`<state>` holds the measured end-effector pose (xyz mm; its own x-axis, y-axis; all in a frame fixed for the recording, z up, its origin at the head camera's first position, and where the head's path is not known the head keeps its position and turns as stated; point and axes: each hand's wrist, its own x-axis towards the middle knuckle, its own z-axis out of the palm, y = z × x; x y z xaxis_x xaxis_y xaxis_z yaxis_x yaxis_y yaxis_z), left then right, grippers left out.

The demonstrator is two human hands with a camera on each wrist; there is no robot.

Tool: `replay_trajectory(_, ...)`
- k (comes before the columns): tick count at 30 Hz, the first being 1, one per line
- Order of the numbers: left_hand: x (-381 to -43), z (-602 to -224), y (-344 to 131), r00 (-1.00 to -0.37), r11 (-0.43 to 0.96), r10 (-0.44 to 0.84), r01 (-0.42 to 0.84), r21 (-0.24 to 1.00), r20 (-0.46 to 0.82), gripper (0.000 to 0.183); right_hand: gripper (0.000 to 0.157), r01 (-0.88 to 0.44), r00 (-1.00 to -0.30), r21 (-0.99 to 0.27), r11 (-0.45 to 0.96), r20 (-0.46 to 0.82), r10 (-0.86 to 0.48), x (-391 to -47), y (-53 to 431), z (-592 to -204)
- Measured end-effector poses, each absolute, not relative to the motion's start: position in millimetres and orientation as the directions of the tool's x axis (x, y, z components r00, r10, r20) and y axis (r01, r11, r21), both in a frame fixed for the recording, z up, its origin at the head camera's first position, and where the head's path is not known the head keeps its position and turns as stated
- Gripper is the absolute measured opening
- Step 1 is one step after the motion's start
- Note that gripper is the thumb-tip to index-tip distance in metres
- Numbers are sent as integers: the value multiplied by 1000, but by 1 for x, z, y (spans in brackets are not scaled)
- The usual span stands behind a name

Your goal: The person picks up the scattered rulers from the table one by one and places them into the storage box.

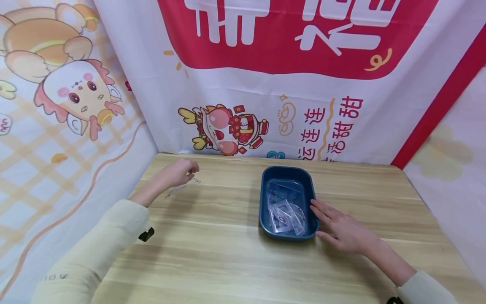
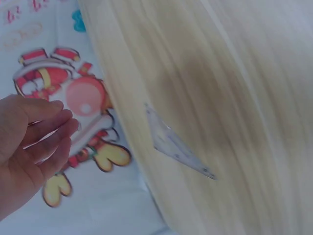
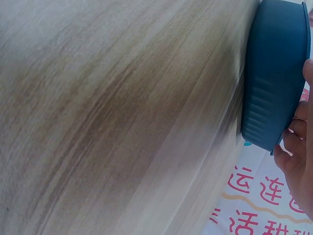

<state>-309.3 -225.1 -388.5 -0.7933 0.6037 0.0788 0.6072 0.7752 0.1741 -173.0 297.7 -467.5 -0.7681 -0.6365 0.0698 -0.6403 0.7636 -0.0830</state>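
Note:
My left hand (image 1: 181, 173) hovers over the table's far left, fingers loosely bent and holding nothing. Under it lies a clear triangular set square (image 2: 171, 143), partly hidden by the hand in the head view. The left wrist view shows this set square flat on the wood, apart from the fingers. To the right stands a dark blue plastic bin (image 1: 289, 237). Inside are several transparent drawing tools, among them a set square (image 1: 276, 221) and a protractor (image 1: 299, 216), overlapping each other. My right hand (image 1: 343, 228) touches the bin's right side with extended fingers.
The wooden table (image 1: 212, 253) meets a printed cloth backdrop (image 1: 228, 88) along its far edge. Another patterned cloth (image 1: 57, 139) hangs on the left side, and a pale one (image 1: 448, 169) on the right.

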Motion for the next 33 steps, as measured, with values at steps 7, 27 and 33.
replay_trajectory(7, -318, -407, -248, -846, 828, 531, 530, 185, 46, 22, 72, -639, -769, -81, 765, 67, -636, -173, 298, -467)
replay_trajectory(27, -339, -454, -260, -951, 965, 224, 187, 182, -212, 23, 74, -635, -773, -83, 768, 64, -632, -175, 299, -472)
replay_trajectory(33, -347, -461, -259, -959, 969, 197, 159, 187, -202, 19, 75, -633, -774, -88, 769, 62, -631, -175, 299, -471)
